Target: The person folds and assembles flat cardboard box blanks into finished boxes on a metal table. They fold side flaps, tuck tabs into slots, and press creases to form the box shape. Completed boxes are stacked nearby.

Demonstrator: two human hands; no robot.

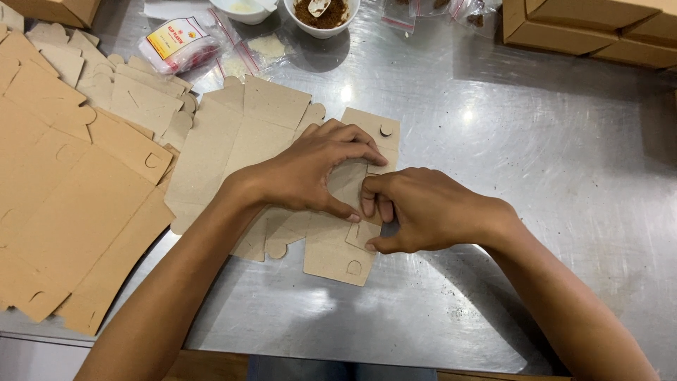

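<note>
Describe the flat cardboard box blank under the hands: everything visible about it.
The box blank is a flat die-cut sheet of plain brown cardboard, lying unfolded on the steel table. It shows creased panels, rounded tabs along its edges, and small half-round slots near the far and near ends. The left hand presses down on its middle panels; the right hand pinches a narrow flap at its right side. Its left edge lies by a stack of similar blanks.

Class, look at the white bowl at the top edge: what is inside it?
The white bowl holds brown powder with a small pale scoop in it. The frame's edge cuts off the bowl's far side.
</note>
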